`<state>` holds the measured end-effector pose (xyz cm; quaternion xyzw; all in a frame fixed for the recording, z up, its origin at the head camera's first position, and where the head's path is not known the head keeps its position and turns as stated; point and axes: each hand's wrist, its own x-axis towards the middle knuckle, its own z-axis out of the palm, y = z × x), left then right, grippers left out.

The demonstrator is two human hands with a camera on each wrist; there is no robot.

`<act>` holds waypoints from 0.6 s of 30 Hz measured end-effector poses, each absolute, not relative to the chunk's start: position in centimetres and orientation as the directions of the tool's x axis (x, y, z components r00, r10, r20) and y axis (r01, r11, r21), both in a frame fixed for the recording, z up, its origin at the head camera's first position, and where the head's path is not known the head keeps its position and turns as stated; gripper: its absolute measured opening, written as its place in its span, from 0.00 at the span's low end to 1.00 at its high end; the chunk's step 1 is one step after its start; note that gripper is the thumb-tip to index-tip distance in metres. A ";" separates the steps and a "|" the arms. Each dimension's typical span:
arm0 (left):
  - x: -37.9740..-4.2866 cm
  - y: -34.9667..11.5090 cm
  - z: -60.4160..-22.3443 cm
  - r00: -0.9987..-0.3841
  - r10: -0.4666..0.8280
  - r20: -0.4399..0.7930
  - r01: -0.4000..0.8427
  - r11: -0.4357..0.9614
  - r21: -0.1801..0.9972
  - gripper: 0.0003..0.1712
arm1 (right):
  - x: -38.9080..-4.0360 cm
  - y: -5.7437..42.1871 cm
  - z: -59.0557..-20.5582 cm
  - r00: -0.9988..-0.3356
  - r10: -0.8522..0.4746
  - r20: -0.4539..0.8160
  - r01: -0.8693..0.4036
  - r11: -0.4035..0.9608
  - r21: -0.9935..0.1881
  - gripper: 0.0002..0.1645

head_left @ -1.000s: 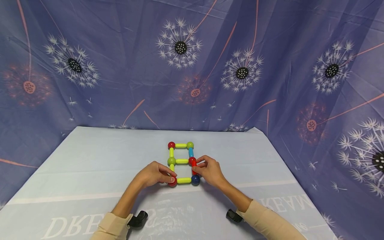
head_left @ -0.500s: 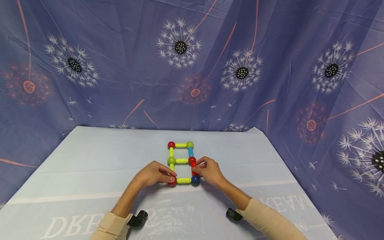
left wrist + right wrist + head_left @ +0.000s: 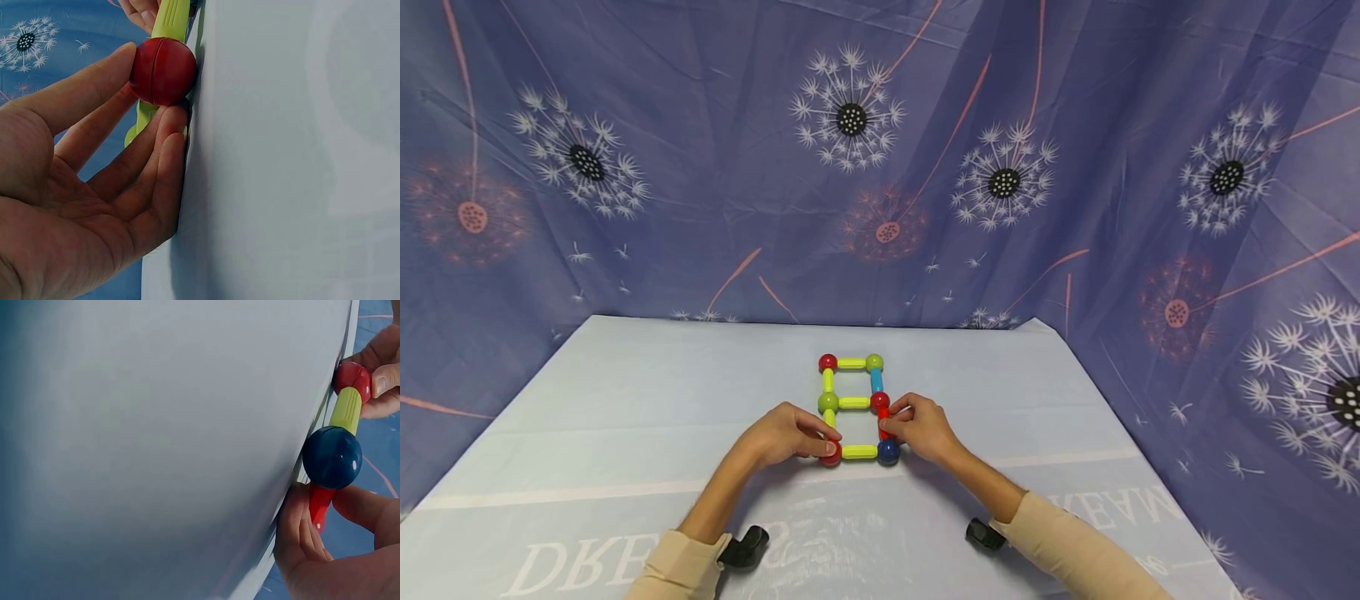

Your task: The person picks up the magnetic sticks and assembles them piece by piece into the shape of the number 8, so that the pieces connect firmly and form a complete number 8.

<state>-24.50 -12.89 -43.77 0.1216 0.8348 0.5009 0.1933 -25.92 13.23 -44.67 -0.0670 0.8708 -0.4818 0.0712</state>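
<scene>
A flat frame of balls and rods, two squares in a row, lies on the table. My left hand (image 3: 787, 435) pinches the red ball (image 3: 164, 72) at its near left corner between thumb and fingers. With thumb and fingertips, my right hand (image 3: 927, 427) pinches the red rod (image 3: 321, 503) on the near right side. That rod runs from the dark blue ball (image 3: 332, 457) to the middle red ball (image 3: 880, 402). A yellow-green rod (image 3: 859, 452) joins the two near corner balls. The blue rod (image 3: 877, 381) is farther back on the right, below a green ball (image 3: 874, 362).
A pale cloth with printed letters covers the table (image 3: 662, 375). Behind and to the right hangs a purple curtain (image 3: 737, 167) with dandelion prints. Black wrist mounts (image 3: 745, 548) sit at both cuffs.
The red rod's middle has shifted slightly left, into line between the middle red ball and the dark blue ball, with my right hand on it. My left hand stays still.
</scene>
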 end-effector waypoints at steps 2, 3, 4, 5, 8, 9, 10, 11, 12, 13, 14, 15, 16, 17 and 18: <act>-24.4 -12.9 -43.7 -0.898 0.390 -0.203 0.008 0.476 0.880 0.15 | -25.9 13.2 -44.7 -0.979 -0.193 -0.058 -0.055 0.530 -0.846 0.16; -24.4 -13.0 -43.7 -0.899 0.387 -0.203 0.008 0.480 0.877 0.15 | -25.9 13.1 -44.7 -0.979 -0.198 -0.058 -0.057 0.531 -0.845 0.16; -24.3 -13.0 -43.7 -0.901 0.383 -0.205 0.006 0.483 0.875 0.14 | -25.9 13.1 -44.7 -0.978 -0.200 -0.059 -0.058 0.533 -0.844 0.16; -24.3 -13.0 -43.7 -0.901 0.381 -0.206 0.006 0.486 0.874 0.14 | -26.0 13.1 -44.7 -0.978 -0.200 -0.059 -0.058 0.536 -0.842 0.16; -24.2 -12.9 -43.7 -0.903 0.378 -0.205 0.007 0.489 0.872 0.14 | -26.0 13.2 -44.7 -0.979 -0.193 -0.066 -0.049 0.538 -0.842 0.15; -24.2 -12.9 -43.7 -0.902 0.381 -0.204 0.008 0.486 0.874 0.14 | -26.0 13.2 -44.8 -0.979 -0.192 -0.064 -0.051 0.538 -0.841 0.15; -24.2 -12.8 -43.6 -0.901 0.384 -0.203 0.008 0.483 0.876 0.14 | -26.0 13.2 -44.8 -0.980 -0.189 -0.062 -0.050 0.539 -0.841 0.15; -24.3 -12.8 -43.6 -0.900 0.386 -0.202 0.009 0.482 0.876 0.14 | -26.0 13.3 -44.8 -0.980 -0.188 -0.061 -0.051 0.539 -0.841 0.15; -24.3 -12.8 -43.6 -0.900 0.387 -0.202 0.010 0.481 0.877 0.14 | -26.1 13.3 -44.8 -0.980 -0.188 -0.061 -0.051 0.540 -0.840 0.15; -24.3 -12.8 -43.7 -0.899 0.389 -0.202 0.010 0.479 0.878 0.14 | -26.1 13.3 -44.9 -0.980 -0.188 -0.061 -0.051 0.539 -0.841 0.15; -24.3 -12.8 -43.6 -0.899 0.389 -0.202 0.010 0.478 0.878 0.14 | -26.1 13.3 -44.9 -0.980 -0.187 -0.063 -0.049 0.541 -0.840 0.15; -24.4 -12.9 -43.7 -0.898 0.390 -0.202 0.010 0.477 0.879 0.15 | -26.1 13.3 -44.9 -0.980 -0.186 -0.068 -0.045 0.542 -0.839 0.15; -24.4 -12.9 -43.7 -0.899 0.389 -0.203 0.007 0.477 0.879 0.15 | -26.2 13.3 -44.9 -0.980 -0.188 -0.070 -0.045 0.546 -0.836 0.15; -24.4 -12.9 -43.8 -0.898 0.389 -0.205 0.006 0.477 0.879 0.15 | -26.2 13.3 -44.9 -0.979 -0.191 -0.073 -0.045 0.550 -0.834 0.15; -24.4 -12.9 -43.8 -0.898 0.389 -0.207 0.004 0.476 0.880 0.15 | -26.2 13.3 -45.0 -0.978 -0.194 -0.076 -0.045 0.553 -0.832 0.15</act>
